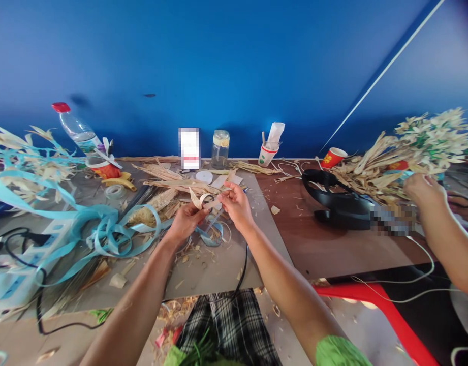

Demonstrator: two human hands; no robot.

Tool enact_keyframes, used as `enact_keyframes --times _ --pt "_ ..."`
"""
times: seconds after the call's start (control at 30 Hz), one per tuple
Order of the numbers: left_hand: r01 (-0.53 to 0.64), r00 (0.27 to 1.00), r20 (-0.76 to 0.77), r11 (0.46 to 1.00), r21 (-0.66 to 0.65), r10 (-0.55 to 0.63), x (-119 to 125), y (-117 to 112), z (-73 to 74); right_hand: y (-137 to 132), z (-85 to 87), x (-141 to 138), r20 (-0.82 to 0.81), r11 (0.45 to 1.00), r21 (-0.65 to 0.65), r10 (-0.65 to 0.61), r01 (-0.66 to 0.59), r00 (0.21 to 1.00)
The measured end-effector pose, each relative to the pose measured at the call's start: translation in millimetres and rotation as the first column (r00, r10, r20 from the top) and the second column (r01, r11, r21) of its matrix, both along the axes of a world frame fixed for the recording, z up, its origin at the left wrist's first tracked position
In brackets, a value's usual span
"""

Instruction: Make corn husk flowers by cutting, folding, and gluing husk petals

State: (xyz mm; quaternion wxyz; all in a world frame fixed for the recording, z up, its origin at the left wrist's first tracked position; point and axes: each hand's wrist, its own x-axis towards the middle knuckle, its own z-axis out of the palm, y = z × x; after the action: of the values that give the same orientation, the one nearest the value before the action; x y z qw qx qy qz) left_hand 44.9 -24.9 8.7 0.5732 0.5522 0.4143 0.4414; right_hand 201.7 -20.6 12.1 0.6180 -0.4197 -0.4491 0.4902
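My left hand (186, 219) and my right hand (237, 206) meet over the grey mat (226, 259), both pinched on a curled strip of dried corn husk (203, 200). The strip bends up in a loop between my fingertips. Just below my hands lies a loop of light blue ribbon (210, 235). A dried corn cob (157, 203) rests to the left of my left hand, among loose husk strips (168, 178).
A tangle of blue ribbon (85, 229) and a power strip (16, 274) fill the left. A plastic bottle (77, 129), glass jar (220, 148) and paper cups (267, 152) stand at the back. Another person's arm (443, 229) reaches by husk flowers (416, 147) near a black headset (340, 203).
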Motion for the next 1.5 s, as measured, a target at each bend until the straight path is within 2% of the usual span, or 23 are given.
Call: enact_keyframes --times 0.17,0.27,0.37,0.47,0.57,0.67,0.73,0.83,0.9,0.97,1.03,1.13,1.23,1.33,1.5 --pt "-0.021 0.999 0.037 1.0 -0.02 0.022 -2.2 -0.1 -0.6 1.9 -0.4 4.4 0.14 0.995 0.097 -0.023 0.009 0.99" --pt "-0.013 0.999 0.033 0.999 -0.03 0.014 -1.9 -0.8 1.1 0.4 1.5 5.9 0.229 0.99 0.13 0.019 -0.049 0.973" --pt "0.0 1.0 -0.02 1.0 -0.021 0.0 0.2 -1.8 3.7 -0.6 0.9 4.4 0.232 0.984 0.155 0.054 -0.092 0.971" --pt "-0.06 0.998 -0.017 0.998 -0.016 0.06 0.5 -0.7 3.6 0.9 -1.1 4.6 0.175 0.981 0.191 -0.019 -0.015 0.984" --pt "-0.192 0.98 0.054 0.981 -0.037 0.194 -2.1 2.5 0.9 4.4 -1.7 12.2 0.243 0.97 0.19 -0.193 0.148 0.951" --pt "-0.258 0.956 0.128 0.964 -0.059 0.264 -4.8 5.3 -1.4 8.6 -2.5 24.2 0.403 0.935 0.214 -0.348 0.282 0.847" --pt "-0.271 0.946 0.168 0.96 -0.067 0.278 -5.4 6.3 -2.2 10.9 -4.4 29.4 0.499 0.926 0.24 -0.374 0.29 0.782" --pt "-0.294 0.933 0.194 0.953 -0.076 0.303 -5.4 7.4 -3.8 11.7 -8.9 26.6 0.619 0.933 0.294 -0.351 0.207 0.703" --pt "-0.32 0.924 0.198 0.945 -0.072 0.328 -5.8 8.5 -5.6 10.1 -11.2 18.1 0.705 0.936 0.341 -0.318 0.09 0.634" --pt "-0.34 0.916 0.202 0.938 -0.062 0.346 -6.5 9.8 -7.5 7.3 -11.8 7.0 0.808 0.937 0.343 -0.259 -0.067 0.529" --pt "-0.347 0.915 0.199 0.936 -0.055 0.351 -7.1 10.6 -8.5 4.1 -10.3 -3.4 0.895 0.942 0.285 -0.195 -0.178 0.402" --pt "-0.342 0.921 0.178 0.938 -0.053 0.345 -7.0 9.9 -7.0 0.1 -6.7 -14.2 0.965 0.959 0.194 -0.15 -0.206 0.214" --pt "-0.335 0.928 0.157 0.941 -0.053 0.339 -5.7 7.7 -3.1 -1.8 -5.4 -18.3 0.986 0.973 0.157 -0.144 -0.17 0.087" --pt "-0.333 0.932 0.134 0.942 -0.047 0.336 -4.4 5.8 0.4 -2.0 -7.4 -19.0 0.991 0.978 0.135 -0.13 -0.162 0.041" --pt "-0.342 0.929 0.136 0.939 -0.037 0.344 -4.4 4.9 2.7 -1.4 -8.7 -18.8 0.99 0.98 0.138 -0.133 -0.14 0.046"
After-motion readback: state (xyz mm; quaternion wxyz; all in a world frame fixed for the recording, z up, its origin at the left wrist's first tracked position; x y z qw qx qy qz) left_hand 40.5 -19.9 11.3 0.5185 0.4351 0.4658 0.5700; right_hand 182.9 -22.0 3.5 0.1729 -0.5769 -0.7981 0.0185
